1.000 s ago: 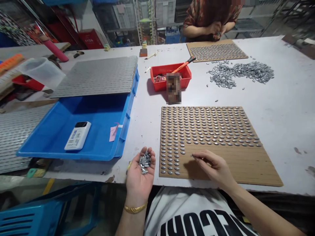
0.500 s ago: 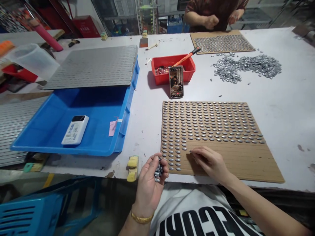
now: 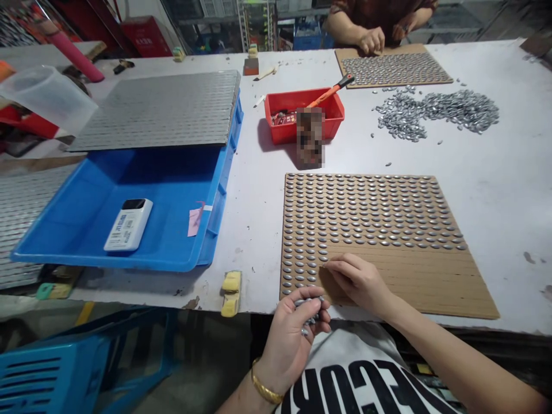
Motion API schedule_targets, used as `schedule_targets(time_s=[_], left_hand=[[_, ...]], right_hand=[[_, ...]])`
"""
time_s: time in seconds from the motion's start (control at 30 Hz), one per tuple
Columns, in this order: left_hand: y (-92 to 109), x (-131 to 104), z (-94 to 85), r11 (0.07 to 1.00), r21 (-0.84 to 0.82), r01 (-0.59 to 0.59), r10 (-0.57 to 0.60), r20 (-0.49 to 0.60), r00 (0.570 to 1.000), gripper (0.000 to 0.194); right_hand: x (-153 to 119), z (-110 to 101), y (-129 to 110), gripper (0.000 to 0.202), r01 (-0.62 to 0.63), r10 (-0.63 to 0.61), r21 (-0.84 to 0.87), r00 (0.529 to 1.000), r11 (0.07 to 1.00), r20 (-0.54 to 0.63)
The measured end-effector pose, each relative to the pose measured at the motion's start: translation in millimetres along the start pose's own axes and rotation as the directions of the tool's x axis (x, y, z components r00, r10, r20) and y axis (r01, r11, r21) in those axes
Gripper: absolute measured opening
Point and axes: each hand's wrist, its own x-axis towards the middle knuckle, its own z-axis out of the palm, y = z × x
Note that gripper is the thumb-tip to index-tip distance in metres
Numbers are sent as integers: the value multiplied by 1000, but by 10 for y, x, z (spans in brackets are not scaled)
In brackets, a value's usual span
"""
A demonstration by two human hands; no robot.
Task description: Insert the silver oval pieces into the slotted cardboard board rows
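My left hand (image 3: 297, 325) is curled around a small pile of shiny silver oval pieces (image 3: 314, 316), just over the near edge of a cardboard sheet (image 3: 409, 273). Rows of matching oval pieces (image 3: 366, 207) lie across the sheet's far part and down its left side. My right hand (image 3: 360, 282) reaches over the sheet with thumb and fingers pinched together, at the lower end of a column on the left. A silver piece is at those fingertips, mostly hidden by them.
A blue tray (image 3: 172, 261) on the left holds a white power bank (image 3: 128, 225). Behind the sheet, a blurred-out object stands against a red bin (image 3: 284, 135). A heap of silver pieces (image 3: 461, 109) lies far right. Across the table, another person's hands (image 3: 373, 41) work over a second sheet.
My left hand has moved right, closer to my right hand, still holding its pieces. My right fingertips have shifted slightly left, toward the filled columns. The other person's hand has lowered to their sheet.
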Motion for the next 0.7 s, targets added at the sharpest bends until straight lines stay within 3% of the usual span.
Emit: schedule_targets(time_s=[0.4, 0.53, 0.63, 0.7], left_hand=[[-14, 31, 35, 1000, 15, 21, -21, -11, 1000, 23], [-34, 32, 24, 1000, 13, -28, 28, -36, 999, 18], [-45, 29, 17, 999, 23, -48, 49, -56, 997, 18], [-47, 33, 20, 998, 32, -58, 60, -69, 996, 20]], right_hand=[[-19, 60, 25, 29, 51, -37, -161, 996, 986, 86], [-6, 79, 27, 27, 61, -47, -172, 995, 983, 85], [28, 17, -24, 25, 10, -5, -86, 998, 996, 59], [48, -69, -106, 24, -56, 52, 61, 997, 997, 60]])
